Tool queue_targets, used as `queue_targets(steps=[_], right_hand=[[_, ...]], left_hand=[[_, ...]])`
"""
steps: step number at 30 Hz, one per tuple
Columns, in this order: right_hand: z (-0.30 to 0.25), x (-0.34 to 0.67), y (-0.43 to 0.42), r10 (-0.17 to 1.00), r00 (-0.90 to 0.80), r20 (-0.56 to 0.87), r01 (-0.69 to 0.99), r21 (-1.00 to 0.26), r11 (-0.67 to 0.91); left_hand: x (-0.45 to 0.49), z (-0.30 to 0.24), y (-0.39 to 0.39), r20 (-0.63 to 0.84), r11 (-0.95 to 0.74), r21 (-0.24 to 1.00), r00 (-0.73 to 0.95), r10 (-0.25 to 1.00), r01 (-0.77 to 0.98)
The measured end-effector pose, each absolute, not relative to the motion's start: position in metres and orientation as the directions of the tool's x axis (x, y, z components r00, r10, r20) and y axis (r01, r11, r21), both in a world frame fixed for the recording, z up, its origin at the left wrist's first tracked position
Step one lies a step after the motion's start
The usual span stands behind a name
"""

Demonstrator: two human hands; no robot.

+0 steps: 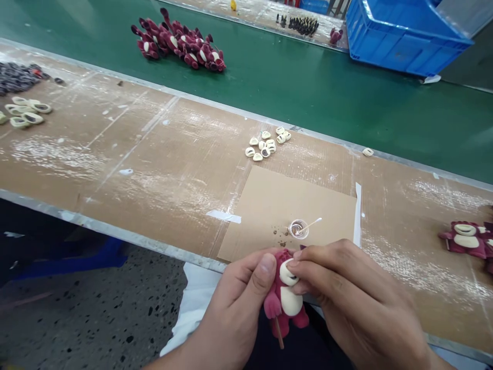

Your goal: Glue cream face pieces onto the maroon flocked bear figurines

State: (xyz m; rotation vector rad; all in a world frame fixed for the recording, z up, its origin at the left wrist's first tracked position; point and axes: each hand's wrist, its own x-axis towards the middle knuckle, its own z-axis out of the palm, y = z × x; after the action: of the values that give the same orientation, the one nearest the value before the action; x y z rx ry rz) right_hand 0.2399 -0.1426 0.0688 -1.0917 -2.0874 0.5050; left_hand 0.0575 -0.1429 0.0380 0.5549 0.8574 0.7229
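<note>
A dark pink toy bear figure (291,302) with a cream belly and cream muzzle is held upright between my hands, near the table's front edge. My left hand (242,298) is closed around one side of it, thumb along the head. The fingers of my right hand (354,288) press on the cream muzzle piece (287,272) and partly cover it. A thin brown stick (279,334) hangs below the bear's arm. Just beyond my hands stands a small clear cup (298,229) of brownish liquid, with a cotton swab (311,225) leaning in it.
A cardboard sheet (269,205) is taped to the table. Beyond it lie several cream muzzle pieces (265,146). More bears (466,239) lie at the right, and a heap of bears (181,43) rests on the green belt (269,77). A blue crate (404,43) stands at the back right.
</note>
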Motion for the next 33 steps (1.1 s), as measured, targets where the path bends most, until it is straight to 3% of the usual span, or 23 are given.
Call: queue_targets(steps=[5, 22, 26, 33], right_hand=[[0.065, 0.237, -0.155, 0.811, -0.349, 0.469, 0.637, -0.516, 0.573], [0.053, 0.227, -0.163, 0.783, -0.225, 0.58, 0.74, -0.42, 0.525], [0.051, 0.232, -0.162, 0.696, -0.326, 0.639, 0.712, -0.318, 0.626], [0.058, 0.232, -0.16, 0.772, -0.312, 0.554, 0.722, -0.39, 0.571]], left_hand=[[0.056, 0.042, -0.144, -0.445, 0.609, 0.723, 0.453, 0.772, -0.326], [0.054, 0.041, -0.145, -0.45, 0.677, 0.645, 0.54, 0.712, -0.355], [0.053, 0.041, -0.144, -0.456, 0.68, 0.662, 0.552, 0.698, -0.314], [0.056, 0.045, -0.144, -0.433, 0.626, 0.717, 0.509, 0.744, -0.306]])
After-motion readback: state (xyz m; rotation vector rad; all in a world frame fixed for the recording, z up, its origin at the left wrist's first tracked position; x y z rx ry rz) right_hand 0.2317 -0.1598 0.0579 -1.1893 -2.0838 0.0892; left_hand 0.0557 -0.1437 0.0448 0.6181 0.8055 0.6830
